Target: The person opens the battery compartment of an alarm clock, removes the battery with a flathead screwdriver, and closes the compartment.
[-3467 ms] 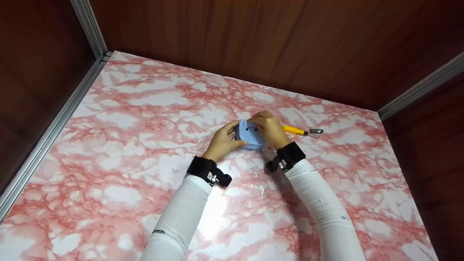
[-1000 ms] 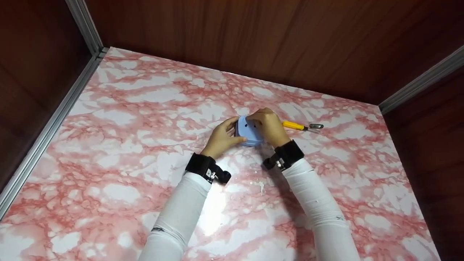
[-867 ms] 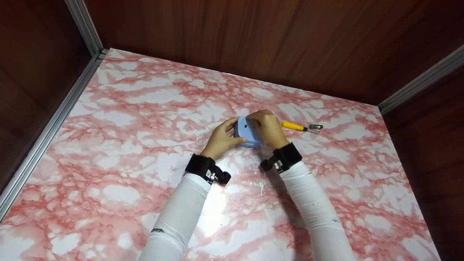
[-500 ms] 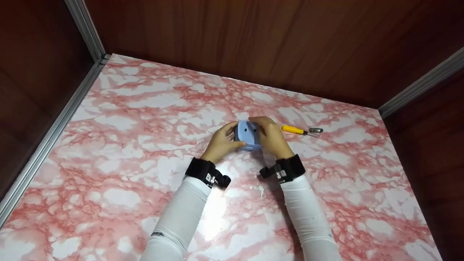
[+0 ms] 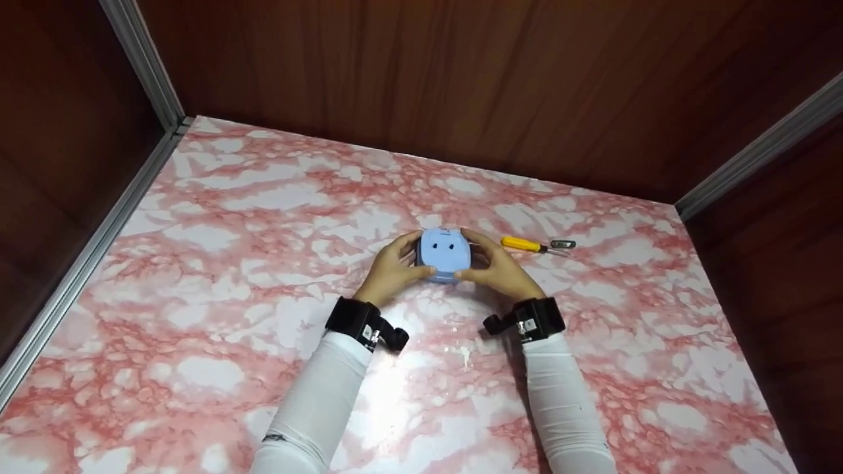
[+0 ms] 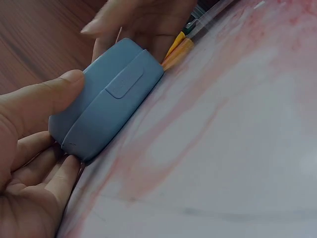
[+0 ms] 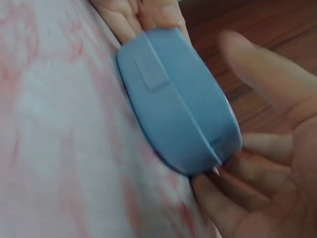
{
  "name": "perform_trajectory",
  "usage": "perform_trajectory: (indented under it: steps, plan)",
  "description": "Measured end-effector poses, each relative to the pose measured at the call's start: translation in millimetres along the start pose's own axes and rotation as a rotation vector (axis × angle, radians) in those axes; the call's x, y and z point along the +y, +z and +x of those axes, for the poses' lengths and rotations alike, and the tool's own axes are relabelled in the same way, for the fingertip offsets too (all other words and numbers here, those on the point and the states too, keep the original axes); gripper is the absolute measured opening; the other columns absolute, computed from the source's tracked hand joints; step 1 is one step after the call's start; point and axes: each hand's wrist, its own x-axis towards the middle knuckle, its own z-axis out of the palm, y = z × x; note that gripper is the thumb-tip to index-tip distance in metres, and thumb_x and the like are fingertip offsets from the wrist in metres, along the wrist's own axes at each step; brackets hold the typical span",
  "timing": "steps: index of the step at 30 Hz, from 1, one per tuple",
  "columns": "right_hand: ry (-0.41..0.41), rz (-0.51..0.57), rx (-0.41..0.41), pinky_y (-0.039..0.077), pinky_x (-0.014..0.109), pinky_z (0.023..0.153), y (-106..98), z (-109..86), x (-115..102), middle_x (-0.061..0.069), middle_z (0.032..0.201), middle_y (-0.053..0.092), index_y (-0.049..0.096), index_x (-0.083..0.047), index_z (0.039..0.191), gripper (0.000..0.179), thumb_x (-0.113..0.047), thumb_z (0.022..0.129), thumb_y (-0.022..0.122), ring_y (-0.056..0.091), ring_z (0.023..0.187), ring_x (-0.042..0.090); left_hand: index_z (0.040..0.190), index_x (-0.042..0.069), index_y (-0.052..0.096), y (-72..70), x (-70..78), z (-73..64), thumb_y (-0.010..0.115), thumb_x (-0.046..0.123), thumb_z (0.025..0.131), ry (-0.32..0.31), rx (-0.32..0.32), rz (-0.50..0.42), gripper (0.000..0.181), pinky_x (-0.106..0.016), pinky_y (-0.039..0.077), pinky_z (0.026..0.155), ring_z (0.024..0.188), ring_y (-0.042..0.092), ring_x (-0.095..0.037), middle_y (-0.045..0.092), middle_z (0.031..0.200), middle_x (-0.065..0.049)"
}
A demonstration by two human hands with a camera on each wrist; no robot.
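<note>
A light blue plastic case (image 5: 445, 255) with rounded corners and two small dark holes in its top sits between the two hands. My left hand (image 5: 388, 268) grips its left side, thumb on the top near the front edge and fingers round the side. At the case's other side is my right hand (image 5: 495, 263). Its fingers touch the side low down, and its thumb (image 7: 267, 69) stands raised off the case in the right wrist view. A seam and a raised tab (image 6: 125, 82) show on the case's front. The underside is hidden.
To the right of the right hand lies a yellow-handled screwdriver (image 5: 523, 244) with a metal shaft. A small dark oblong piece (image 5: 562, 243) lies by its tip. Wooden panels (image 5: 421, 79) stand behind and beside the pink marbled table (image 5: 217, 316).
My right hand, whose fingers bent over the back of the case's top, has moved to its right side, leaving the top uncovered. The left hand keeps its grip.
</note>
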Motion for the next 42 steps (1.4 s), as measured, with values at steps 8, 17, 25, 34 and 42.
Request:
perform_trajectory:
  steps: [8,17,25,34,42]
  plan:
    - [-0.063,-0.233,-0.025,0.042,0.046,0.115,1.7,-2.8,2.2,0.016,0.161,0.030,0.028,-0.015,0.161,0.101,-0.009,0.080,0.087,0.039,0.143,0.038,0.152,0.001,0.041,0.5,-1.8,0.2,0.082,-0.002,0.080,0.014,-0.003,-0.036,0.083,-0.027,0.040,0.115,0.143,0.042,-0.029,0.043,0.155,-0.019]
    - [-0.073,-0.197,-0.003,0.050,0.040,0.108,0.0,-1.4,0.2,0.015,0.159,0.038,0.033,-0.008,0.158,0.096,-0.015,0.080,0.088,0.046,0.139,0.035,0.145,0.000,0.048,0.0,-1.7,-1.0,0.080,0.004,0.086,0.085,0.022,-0.068,0.067,-0.024,0.039,0.115,0.142,0.044,-0.026,0.049,0.150,-0.017]
    - [-0.100,0.000,0.075,0.053,0.035,0.103,4.1,0.6,1.0,0.021,0.147,0.052,0.044,0.001,0.151,0.083,-0.010,0.080,0.087,0.058,0.128,0.034,0.135,-0.002,0.054,1.9,-2.7,-0.8,0.074,0.012,0.093,0.141,0.080,-0.100,0.049,-0.029,0.038,0.117,0.142,0.044,-0.029,0.050,0.149,-0.018]
    - [-0.142,0.102,0.251,0.058,0.028,0.093,4.9,-0.4,-3.6,0.022,0.132,0.064,0.061,0.002,0.136,0.053,-0.012,0.089,0.080,0.068,0.112,0.030,0.151,0.001,0.045,2.7,-0.1,0.9,0.067,0.016,0.099,0.167,0.071,-0.077,0.058,-0.027,0.042,0.114,0.140,0.046,-0.030,0.044,0.154,-0.019]
    - [-0.129,0.109,0.305,0.061,0.034,0.088,6.1,-1.6,-10.2,0.024,0.117,0.071,0.068,0.010,0.122,0.035,-0.013,0.096,0.071,0.071,0.096,0.022,0.147,0.010,0.053,1.2,-1.4,-0.3,0.065,0.021,0.100,0.209,0.130,0.017,0.050,-0.030,0.049,0.107,0.124,0.059,-0.024,0.055,0.136,-0.014]
